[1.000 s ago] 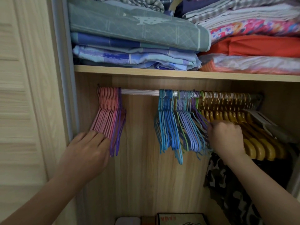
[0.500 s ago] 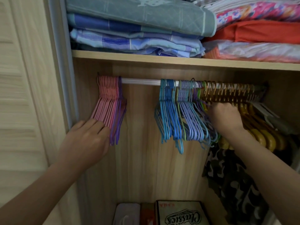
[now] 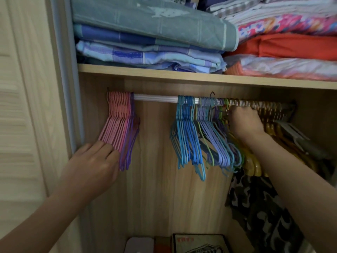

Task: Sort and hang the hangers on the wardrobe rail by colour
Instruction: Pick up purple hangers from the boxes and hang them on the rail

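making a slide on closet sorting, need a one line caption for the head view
Left hand steadies pink hangers while right hand reaches among hooks on the rail.

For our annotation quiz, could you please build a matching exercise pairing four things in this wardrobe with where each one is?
Things:
1. pink hangers
2. blue hangers
3. wooden hangers
4. folded bedding

Places:
A. on the shelf above the rail
B. left end of the rail, by the left hand
C. right end of the rail
D. middle of the rail

Pairs: 1-B, 2-D, 3-C, 4-A
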Available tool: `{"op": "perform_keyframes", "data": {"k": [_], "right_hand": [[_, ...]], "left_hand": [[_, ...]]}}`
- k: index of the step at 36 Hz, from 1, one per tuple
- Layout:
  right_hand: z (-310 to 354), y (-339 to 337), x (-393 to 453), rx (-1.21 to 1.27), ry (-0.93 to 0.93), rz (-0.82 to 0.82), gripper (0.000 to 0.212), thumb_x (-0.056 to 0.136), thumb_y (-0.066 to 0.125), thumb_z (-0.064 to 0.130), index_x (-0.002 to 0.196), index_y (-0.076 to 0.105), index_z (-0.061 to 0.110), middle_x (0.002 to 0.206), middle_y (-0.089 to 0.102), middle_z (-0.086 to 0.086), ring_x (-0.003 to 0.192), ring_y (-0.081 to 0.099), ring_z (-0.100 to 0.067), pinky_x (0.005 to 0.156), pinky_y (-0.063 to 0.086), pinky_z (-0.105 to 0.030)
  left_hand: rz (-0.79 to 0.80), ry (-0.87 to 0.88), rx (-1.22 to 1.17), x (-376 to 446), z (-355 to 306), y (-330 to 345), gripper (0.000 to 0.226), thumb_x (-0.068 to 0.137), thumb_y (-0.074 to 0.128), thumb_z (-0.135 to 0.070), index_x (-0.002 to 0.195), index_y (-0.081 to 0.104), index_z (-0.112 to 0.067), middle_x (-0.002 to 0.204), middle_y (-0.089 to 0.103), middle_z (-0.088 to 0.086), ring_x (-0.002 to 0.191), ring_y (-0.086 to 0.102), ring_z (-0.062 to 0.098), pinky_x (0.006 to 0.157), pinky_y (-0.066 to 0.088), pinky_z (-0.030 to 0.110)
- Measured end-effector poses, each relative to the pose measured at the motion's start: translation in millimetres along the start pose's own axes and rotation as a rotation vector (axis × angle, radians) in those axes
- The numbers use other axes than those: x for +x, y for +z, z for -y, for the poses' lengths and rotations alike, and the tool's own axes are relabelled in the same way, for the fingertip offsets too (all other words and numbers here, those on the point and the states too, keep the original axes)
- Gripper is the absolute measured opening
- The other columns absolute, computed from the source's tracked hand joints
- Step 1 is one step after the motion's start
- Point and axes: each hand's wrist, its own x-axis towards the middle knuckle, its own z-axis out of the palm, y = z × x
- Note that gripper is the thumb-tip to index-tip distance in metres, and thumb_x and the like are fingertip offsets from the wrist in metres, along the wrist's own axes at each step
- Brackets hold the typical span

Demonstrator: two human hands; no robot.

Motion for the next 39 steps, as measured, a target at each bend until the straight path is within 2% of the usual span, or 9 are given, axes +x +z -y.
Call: {"op": "perform_keyframes", "data": {"k": [2, 6, 10, 15, 22, 25, 29, 31, 39], "right_hand": [[2.0, 0.1, 4.7, -0.019, -0.003, 0.014, 0.012, 0.090, 0.061, 0.001, 0.097, 0.069, 0.006, 0.070, 0.049, -0.007, 0.082, 0.068, -0.038, 0.061, 0.039, -0.031], [1.7, 5.1, 9.6, 0.035, 0.011, 0.042, 0.018, 0.090, 0.059, 0.000, 0.103, 0.071, 0.007, 0.087, 0.064, -0.015, 0.083, 0.066, -0.038, 0.064, 0.044, -0.034], [-7.6, 9.3, -12.5, 0.115, 0.011, 0.108, 0.016, 0.095, 0.058, 0.009, 0.097, 0.073, 0.015, 0.078, 0.060, -0.004, 0.067, 0.055, -0.022, 0.063, 0.045, -0.030], [-22.7, 15.9, -45.8, 0.237, -0.003, 0.269, 0.017, 0.099, 0.058, 0.022, 0.086, 0.067, 0.031, 0.082, 0.065, 0.009, 0.072, 0.060, -0.008, 0.056, 0.043, -0.023], [-37.7, 1.7, -76.2, 0.280, 0.072, 0.214, 0.021, 0.103, 0.050, 0.023, 0.100, 0.069, 0.030, 0.095, 0.065, 0.003, 0.080, 0.056, -0.017, 0.068, 0.043, -0.029], [-40.0, -6.6, -78.2, 0.297, 0.071, 0.226, 0.019, 0.103, 0.051, 0.023, 0.106, 0.070, 0.026, 0.097, 0.068, 0.003, 0.085, 0.062, -0.017, 0.073, 0.055, -0.036], [-42.4, -14.9, -77.2, 0.322, 0.111, 0.196, 0.019, 0.104, 0.051, 0.021, 0.100, 0.069, 0.026, 0.080, 0.062, 0.007, 0.066, 0.059, -0.007, 0.051, 0.041, -0.023], [-45.3, -18.8, -75.4, 0.320, 0.104, 0.144, 0.020, 0.104, 0.051, 0.022, 0.103, 0.071, 0.022, 0.078, 0.062, 0.007, 0.064, 0.057, -0.006, 0.049, 0.036, -0.022], [-43.2, -16.6, -73.2, 0.411, 0.127, 0.147, 0.017, 0.103, 0.053, 0.019, 0.106, 0.070, 0.019, 0.079, 0.066, 0.003, 0.066, 0.068, -0.009, 0.053, 0.050, -0.023]], "left_hand": [[-0.005, 0.001, -0.004, -0.3, 0.4, 0.2, 0.025, 0.092, 0.044, -0.017, 0.071, 0.057, -0.014, 0.072, 0.053, 0.011, 0.070, 0.057, 0.036, 0.064, 0.043, 0.047], [-0.010, -0.008, -0.009, 0.0, 0.8, -0.6, 0.024, 0.091, 0.045, -0.017, 0.070, 0.057, -0.014, 0.071, 0.053, 0.011, 0.069, 0.057, 0.036, 0.064, 0.042, 0.047], [-0.014, -0.017, -0.018, -0.8, 0.9, -1.4, 0.023, 0.090, 0.046, -0.017, 0.070, 0.057, -0.014, 0.071, 0.053, 0.010, 0.069, 0.057, 0.036, 0.064, 0.042, 0.047], [0.009, -0.011, -0.003, 0.1, 1.1, -2.6, 0.020, 0.089, 0.047, -0.017, 0.072, 0.056, -0.014, 0.072, 0.053, 0.010, 0.071, 0.057, 0.036, 0.065, 0.043, 0.047], [0.018, -0.009, -0.004, -0.2, 2.7, -1.1, 0.022, 0.091, 0.044, -0.017, 0.073, 0.056, -0.015, 0.073, 0.054, 0.011, 0.073, 0.058, 0.037, 0.066, 0.041, 0.050], [0.021, -0.005, 0.003, -0.4, 1.7, -0.2, 0.026, 0.093, 0.040, -0.019, 0.073, 0.056, -0.014, 0.073, 0.054, 0.013, 0.074, 0.058, 0.037, 0.066, 0.041, 0.051], [-0.003, -0.017, 0.016, -0.5, -2.4, -3.0, 0.023, 0.091, 0.042, -0.017, 0.072, 0.054, -0.013, 0.072, 0.053, 0.013, 0.073, 0.058, 0.037, 0.067, 0.040, 0.050], [-0.007, -0.015, 0.019, -0.3, -3.4, -3.5, 0.021, 0.090, 0.044, -0.016, 0.072, 0.054, -0.013, 0.072, 0.052, 0.013, 0.072, 0.058, 0.037, 0.067, 0.039, 0.050], [0.007, -0.007, 0.003, -0.5, -1.0, -1.5, 0.021, 0.090, 0.045, -0.017, 0.071, 0.053, -0.013, 0.072, 0.051, 0.014, 0.072, 0.056, 0.038, 0.064, 0.040, 0.050]]}}
